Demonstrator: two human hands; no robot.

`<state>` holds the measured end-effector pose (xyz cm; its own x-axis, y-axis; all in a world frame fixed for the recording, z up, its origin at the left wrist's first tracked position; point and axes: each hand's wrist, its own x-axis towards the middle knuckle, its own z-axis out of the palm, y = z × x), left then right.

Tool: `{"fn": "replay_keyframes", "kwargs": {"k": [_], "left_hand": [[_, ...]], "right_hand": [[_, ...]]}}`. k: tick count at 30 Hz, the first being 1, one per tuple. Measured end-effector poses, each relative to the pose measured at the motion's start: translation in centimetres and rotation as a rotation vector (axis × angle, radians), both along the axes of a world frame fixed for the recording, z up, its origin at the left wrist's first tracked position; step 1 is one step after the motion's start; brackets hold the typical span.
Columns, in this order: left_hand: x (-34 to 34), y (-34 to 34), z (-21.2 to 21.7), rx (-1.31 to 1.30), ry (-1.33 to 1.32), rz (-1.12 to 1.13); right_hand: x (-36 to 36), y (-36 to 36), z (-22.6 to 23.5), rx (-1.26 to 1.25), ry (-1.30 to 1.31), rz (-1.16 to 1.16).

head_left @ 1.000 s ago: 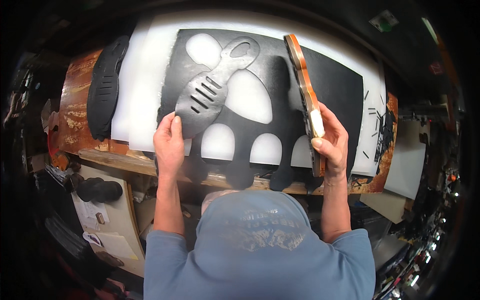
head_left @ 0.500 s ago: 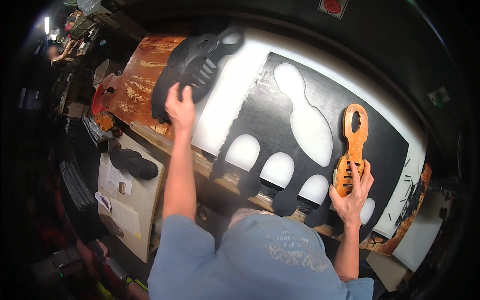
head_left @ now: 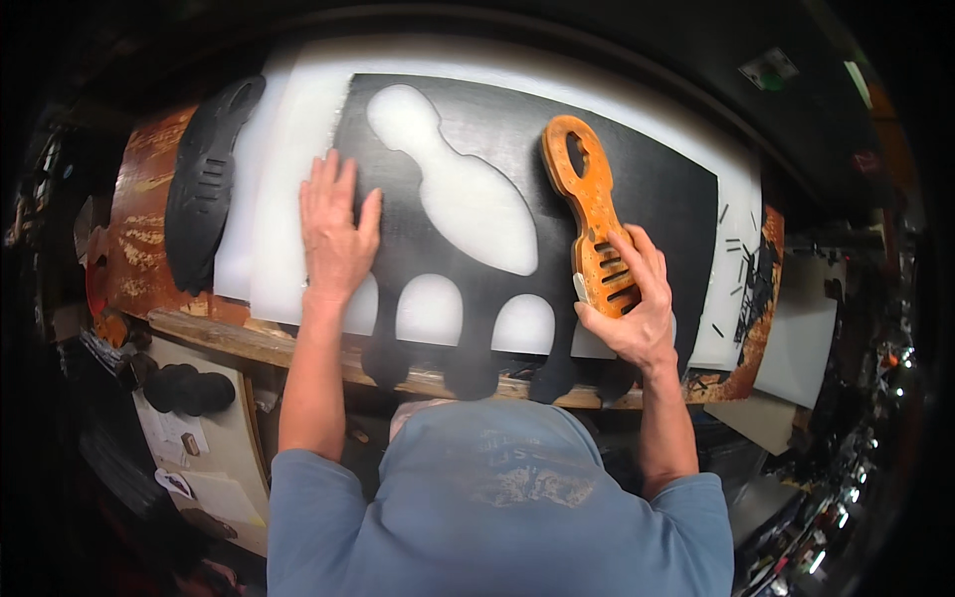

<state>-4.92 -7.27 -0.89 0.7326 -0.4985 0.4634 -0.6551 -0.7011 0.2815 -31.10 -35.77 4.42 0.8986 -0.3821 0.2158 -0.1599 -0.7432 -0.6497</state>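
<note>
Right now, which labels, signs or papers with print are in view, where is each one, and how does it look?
Small sign: top right, on the dark surface behind the bench; rectangular, pale with green.
Printed paper sheets: lower left, below the bench edge; whitish, with small dark marks.
No screens or packages show.

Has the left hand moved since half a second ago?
Yes. The left hand left the black cut piece and went right; it is now flat on the black sheet.
</note>
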Motion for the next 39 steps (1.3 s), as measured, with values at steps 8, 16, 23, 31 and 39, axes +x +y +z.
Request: {"fn": "replay_keyframes", "kwargs": {"k": [8, 16, 23, 31, 39], "left_hand": [[0.5, 0.9, -0.9, -0.008, 0.029, -0.02], [0.4, 0.7, -1.0, -0.026, 0.029, -0.014], [-0.3, 0.9, -0.1, -0.248, 0.121, -0.032], [-13.5, 1.5, 2.5, -0.487, 0.476, -0.271], [-21.3, -1.5, -1.6, -0.352, 0.168, -0.613]], "right_hand": [[4.9, -4.6, -0.5, -0.173, -0.087, 0.242], [6.0, -5.9, -3.0, -0.265, -0.012, 0.332], [0.9, -4.4, -4.6, -0.138, -0.12, 0.019], [-0.3, -5.1, -6.5, -0.065, -0.234, -0.021], [-0.2, -5.1, -5.8, -0.154, -0.269, 0.021]]}}
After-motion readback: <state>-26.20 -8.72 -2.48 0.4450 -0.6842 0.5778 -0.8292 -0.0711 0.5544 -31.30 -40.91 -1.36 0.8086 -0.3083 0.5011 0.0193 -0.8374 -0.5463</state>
